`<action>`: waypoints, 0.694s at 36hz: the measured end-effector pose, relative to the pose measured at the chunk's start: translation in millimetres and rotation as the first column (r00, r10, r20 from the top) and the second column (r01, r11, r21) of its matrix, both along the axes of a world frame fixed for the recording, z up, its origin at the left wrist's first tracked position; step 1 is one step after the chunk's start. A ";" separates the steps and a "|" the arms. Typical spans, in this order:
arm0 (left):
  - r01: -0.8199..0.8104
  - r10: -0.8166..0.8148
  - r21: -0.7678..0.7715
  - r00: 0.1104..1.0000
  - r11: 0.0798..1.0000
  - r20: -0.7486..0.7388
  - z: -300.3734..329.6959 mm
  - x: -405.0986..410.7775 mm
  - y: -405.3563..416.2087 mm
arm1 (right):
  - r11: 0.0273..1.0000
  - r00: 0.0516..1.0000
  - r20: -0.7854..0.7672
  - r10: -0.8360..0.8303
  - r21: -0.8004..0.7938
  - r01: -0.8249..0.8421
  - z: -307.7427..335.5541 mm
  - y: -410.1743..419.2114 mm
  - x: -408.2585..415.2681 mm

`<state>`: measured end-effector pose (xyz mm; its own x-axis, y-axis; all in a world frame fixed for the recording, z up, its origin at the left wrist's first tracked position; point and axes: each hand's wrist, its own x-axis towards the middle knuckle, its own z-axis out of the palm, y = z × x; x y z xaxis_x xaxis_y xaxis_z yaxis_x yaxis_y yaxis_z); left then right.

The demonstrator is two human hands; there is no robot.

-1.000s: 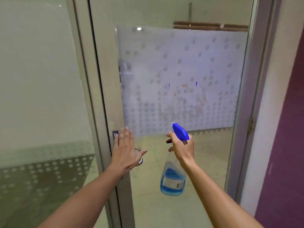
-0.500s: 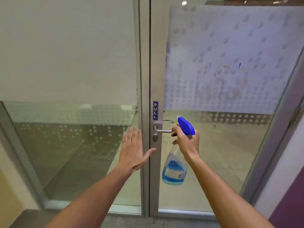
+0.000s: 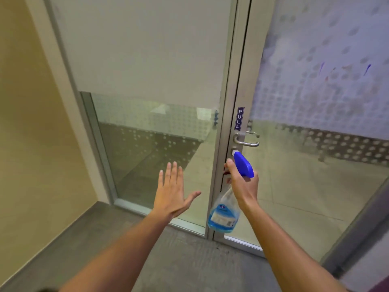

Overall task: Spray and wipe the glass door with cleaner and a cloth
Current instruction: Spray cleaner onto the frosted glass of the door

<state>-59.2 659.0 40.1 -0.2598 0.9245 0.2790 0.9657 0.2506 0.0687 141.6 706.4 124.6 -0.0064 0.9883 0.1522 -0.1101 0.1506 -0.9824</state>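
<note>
The right hand point(image 3: 242, 184) gripped the spray bottle point(image 3: 226, 209), left hand point(image 3: 171, 191) fingers spread wide, empty; no cloth was visible, so sprayed cleaner risked streaking down the glass door point(image 3: 315, 165) unwiped

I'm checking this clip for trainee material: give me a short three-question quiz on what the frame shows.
1. True or false: the left hand holds a cloth.
2. Which hand grips the spray bottle?
3. The sign above the door handle reads: A) PUSH B) PULL C) EXIT

Key
1. False; it is open and empty.
2. The right hand.
3. B
</note>
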 end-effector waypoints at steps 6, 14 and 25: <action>-0.110 0.109 -0.030 0.993 0.993 -0.035 1.9 11.7 -57.7 | 0.988 0.985 0.087 0.148 0.026 -0.151 -4.1 -35.0 13.1; -0.260 0.260 -0.014 0.965 0.965 -0.005 2.0 54.9 -138.7 | 0.949 0.951 0.089 0.298 0.077 -0.304 4.8 -85.5 39.2; -0.526 0.526 -0.039 0.843 0.850 0.108 -27.5 119.0 -285.7 | 0.836 0.837 0.043 0.545 0.045 -0.547 -3.8 -171.3 45.8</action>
